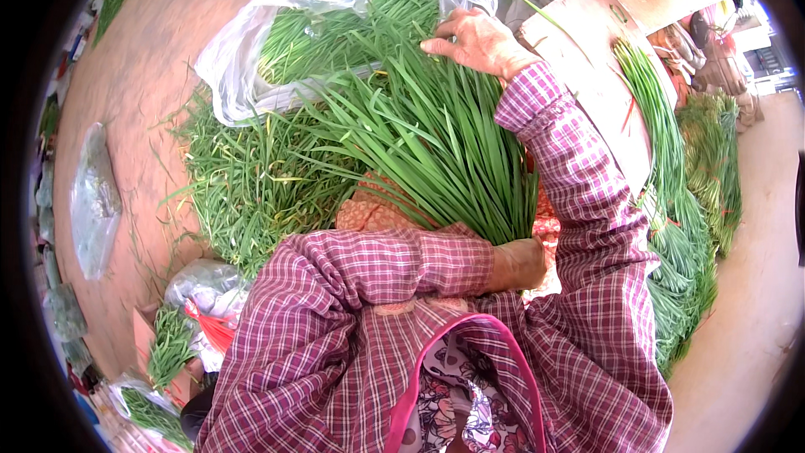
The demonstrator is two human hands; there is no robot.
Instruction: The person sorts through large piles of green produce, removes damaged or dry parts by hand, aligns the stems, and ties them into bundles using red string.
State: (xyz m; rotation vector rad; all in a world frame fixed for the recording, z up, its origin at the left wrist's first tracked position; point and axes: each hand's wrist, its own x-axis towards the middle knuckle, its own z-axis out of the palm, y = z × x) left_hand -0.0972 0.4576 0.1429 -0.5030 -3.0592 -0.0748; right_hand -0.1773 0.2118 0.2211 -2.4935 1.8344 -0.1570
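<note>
My left hand [518, 263] is close to my body, closed round the base of a large bunch of garlic chives [444, 147]. Its fingers are mostly hidden behind the leaves and wrist. The long flat leaves fan out forward and to the left. Beyond them, my right hand [482, 40] hovers at the right rim of a clear plastic bag [239, 54], thumb and fingers apart, with nothing visible in them. More chives [306, 42] lie inside this bag. A loose heap of trimmed leaves [260, 176] spreads on the ground left of the bunch.
Bundled thin green stalks [679, 260] lie on the right, beside a pale board [599, 67]. A filled plastic bag [95, 201] rests on the reddish floor at left. Nearer, at lower left, are a cardboard box [144, 334] with greens and a red plastic bag [211, 327].
</note>
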